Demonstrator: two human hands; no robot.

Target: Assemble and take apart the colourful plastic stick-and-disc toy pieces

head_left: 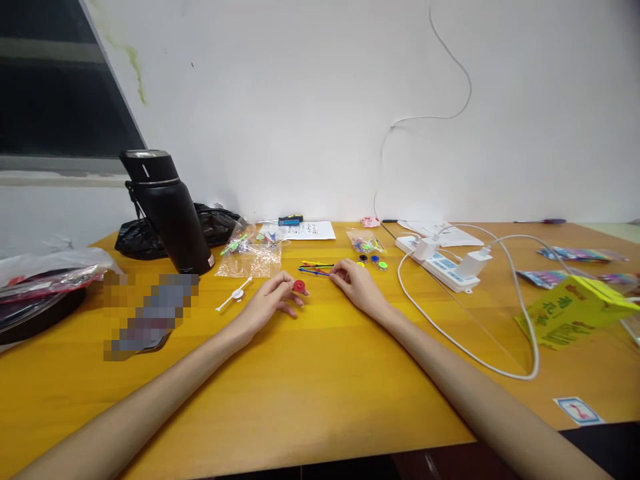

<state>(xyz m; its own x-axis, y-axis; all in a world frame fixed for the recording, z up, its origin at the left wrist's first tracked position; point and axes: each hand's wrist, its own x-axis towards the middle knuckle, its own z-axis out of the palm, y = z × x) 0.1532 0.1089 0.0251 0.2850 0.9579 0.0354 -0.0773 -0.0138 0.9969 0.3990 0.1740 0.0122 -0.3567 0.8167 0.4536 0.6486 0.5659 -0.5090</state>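
Observation:
My left hand [274, 296] is over the table with thumb and fingers closed on a small red round plastic piece [299, 287], its other fingers loosely curled. My right hand [354, 283] rests close by, its fingertips pinched together at the near ends of several thin coloured plastic sticks [314, 269] in yellow, green, red and blue. How many of them it grips is hidden. Left of my left hand lies a white stick with a round hub [237, 294]. Beyond my right hand are small round pieces, among them a blue one [375, 259] and a green one [383, 265].
A tall black bottle [170, 213] and a blurred phone-like object [150, 320] stand and lie at left. Clear bags of parts [250, 260] are behind my hands. A white power strip [445, 267] with looping cables and a yellow packet [575, 312] are at right.

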